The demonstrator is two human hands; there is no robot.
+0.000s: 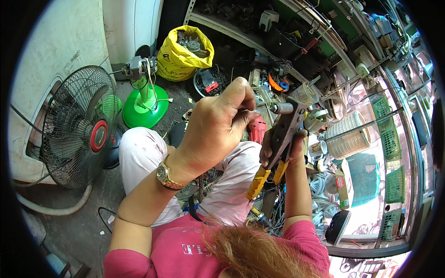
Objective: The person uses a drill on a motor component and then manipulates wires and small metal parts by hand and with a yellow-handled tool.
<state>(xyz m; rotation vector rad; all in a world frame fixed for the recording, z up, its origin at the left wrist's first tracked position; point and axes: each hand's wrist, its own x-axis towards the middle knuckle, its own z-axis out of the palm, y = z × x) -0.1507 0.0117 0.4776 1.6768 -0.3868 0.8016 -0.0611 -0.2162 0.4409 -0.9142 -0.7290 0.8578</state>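
My left hand (218,125) is raised at the middle of the view, fingers pinched around a small part that the hand itself hides. A gold wristwatch (166,176) sits on that wrist. My right hand (285,148) grips yellow-handled pliers (273,153), whose jaws clamp a small grey metal cylinder (282,108) just right of my left fingertips. Both hands are held above my lap in light trousers (143,153).
A black fan (79,127) with a red hub stands on the left, and a green fan base with a bare motor (144,99) behind it. A yellow bag of parts (183,48) is farther back. Cluttered shelves and a glass counter (371,153) fill the right.
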